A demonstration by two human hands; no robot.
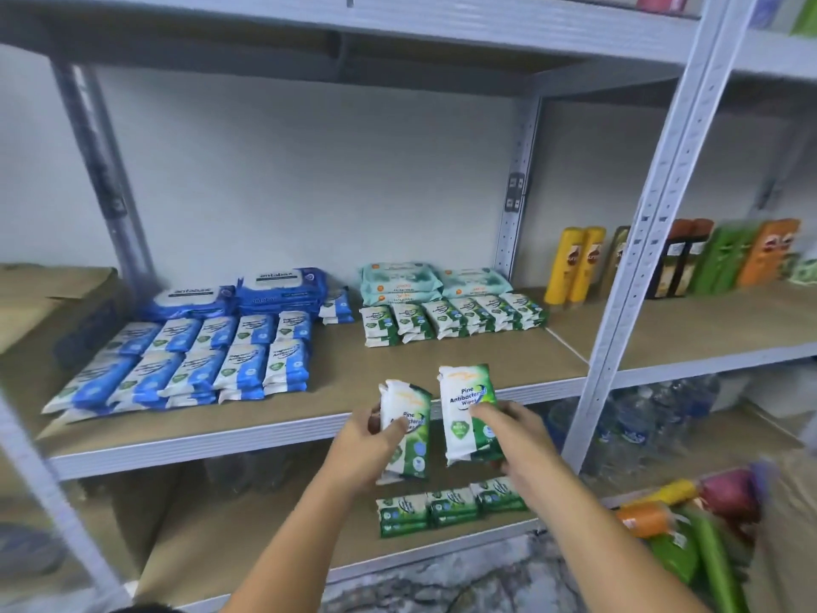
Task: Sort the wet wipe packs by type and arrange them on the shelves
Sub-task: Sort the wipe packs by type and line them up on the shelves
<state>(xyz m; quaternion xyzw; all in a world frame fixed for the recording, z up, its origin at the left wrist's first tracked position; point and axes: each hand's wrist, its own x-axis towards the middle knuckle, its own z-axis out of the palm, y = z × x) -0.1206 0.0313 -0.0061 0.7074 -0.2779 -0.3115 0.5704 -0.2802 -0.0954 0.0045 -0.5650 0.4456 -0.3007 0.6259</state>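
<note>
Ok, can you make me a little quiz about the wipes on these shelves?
1. True or false: the left hand and the right hand each hold green pine wipes.
2. What lies in a row on the lower shelf, below the hands? A) towels B) green packs C) soap bars
3. Fill in: on the middle shelf, the blue packs lie to the ___ of the green row.
Key: 1 true; 2 B; 3 left.
</note>
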